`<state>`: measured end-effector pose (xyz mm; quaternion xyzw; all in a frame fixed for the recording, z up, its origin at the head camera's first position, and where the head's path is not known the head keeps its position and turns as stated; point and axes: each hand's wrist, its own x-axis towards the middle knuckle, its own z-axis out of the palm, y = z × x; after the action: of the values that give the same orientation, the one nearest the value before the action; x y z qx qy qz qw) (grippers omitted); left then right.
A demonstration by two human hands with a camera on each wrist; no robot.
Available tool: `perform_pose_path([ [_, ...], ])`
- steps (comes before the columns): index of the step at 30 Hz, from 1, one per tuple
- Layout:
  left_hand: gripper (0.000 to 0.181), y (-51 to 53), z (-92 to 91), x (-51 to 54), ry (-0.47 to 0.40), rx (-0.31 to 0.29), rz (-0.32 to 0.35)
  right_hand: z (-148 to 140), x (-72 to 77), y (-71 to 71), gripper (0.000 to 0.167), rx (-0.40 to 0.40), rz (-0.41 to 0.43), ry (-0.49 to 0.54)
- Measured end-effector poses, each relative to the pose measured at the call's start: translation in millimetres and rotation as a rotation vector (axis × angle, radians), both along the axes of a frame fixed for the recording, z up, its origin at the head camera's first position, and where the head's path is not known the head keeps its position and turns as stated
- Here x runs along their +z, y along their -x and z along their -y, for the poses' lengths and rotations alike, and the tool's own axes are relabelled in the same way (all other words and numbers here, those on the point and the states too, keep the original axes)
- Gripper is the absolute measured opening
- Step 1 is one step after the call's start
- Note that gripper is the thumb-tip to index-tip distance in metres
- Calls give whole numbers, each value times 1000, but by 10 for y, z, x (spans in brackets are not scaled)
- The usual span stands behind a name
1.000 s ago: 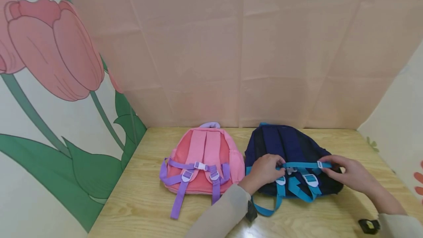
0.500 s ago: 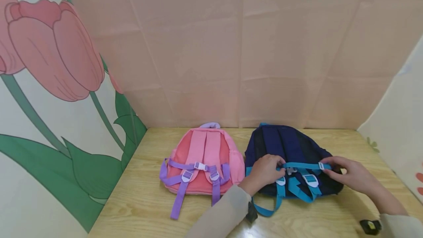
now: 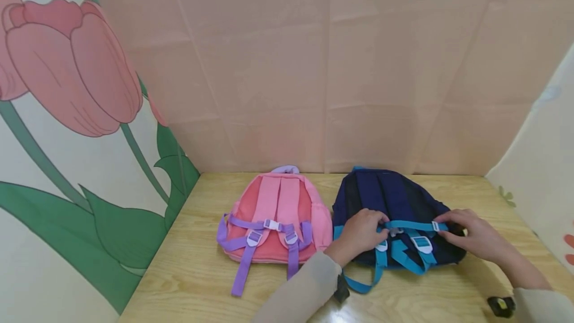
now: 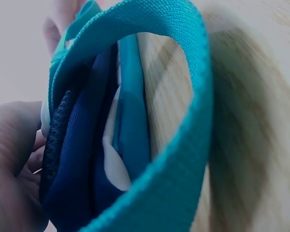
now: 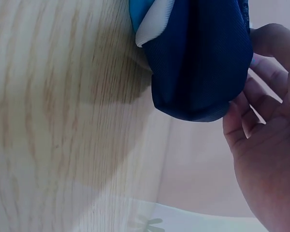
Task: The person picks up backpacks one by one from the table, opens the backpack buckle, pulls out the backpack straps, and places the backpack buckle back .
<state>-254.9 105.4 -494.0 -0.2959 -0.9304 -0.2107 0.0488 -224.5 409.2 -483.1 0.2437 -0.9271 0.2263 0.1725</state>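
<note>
A navy backpack (image 3: pixel 399 191) lies with its shoulder-strap side up. Across its lower part runs a bright blue strap (image 3: pixel 410 224), drawn nearly straight between both hands. My left hand (image 3: pixel 360 233) pinches the strap's left end; its fingers hide what sits there. At the other end, my right hand (image 3: pixel 480 237) pinches the strap beside a white slider (image 3: pixel 435 226). White adjuster buckles (image 3: pixel 422 244) and loose blue webbing hang below. In the left wrist view a blue webbing loop (image 4: pixel 200 96) crosses close to the camera. The right wrist view has fingers at the backpack's navy edge (image 5: pixel 198 96).
A pink backpack (image 3: pixel 266 198) with purple straps and a fastened white buckle (image 3: pixel 272 225) lies just left of the navy one. Both are on a wood-grain table (image 3: pixel 188 263). A beige backdrop (image 3: pixel 278 74) rises behind, with a tulip-painted panel (image 3: pixel 76 74) at left.
Both hands keep their grip on the blue strap. The white slider and the strap's right end have dropped very slightly; the backpacks stay in place.
</note>
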Motion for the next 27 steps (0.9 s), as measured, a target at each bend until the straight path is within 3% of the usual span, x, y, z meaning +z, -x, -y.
perform_pose_path([
  [12, 29, -77, 77, 164, 44, -21, -32, 34, -40, -3, 37, 9, -76, 22],
  [21, 39, -112, 296, 325, 95, -75, -99, 278, 120, -24, 34, 45, -100, 39],
  [27, 43, -187, 568, 430, 151, -119, -80, 567, 275, -60, 33, 10, -57, -17],
])
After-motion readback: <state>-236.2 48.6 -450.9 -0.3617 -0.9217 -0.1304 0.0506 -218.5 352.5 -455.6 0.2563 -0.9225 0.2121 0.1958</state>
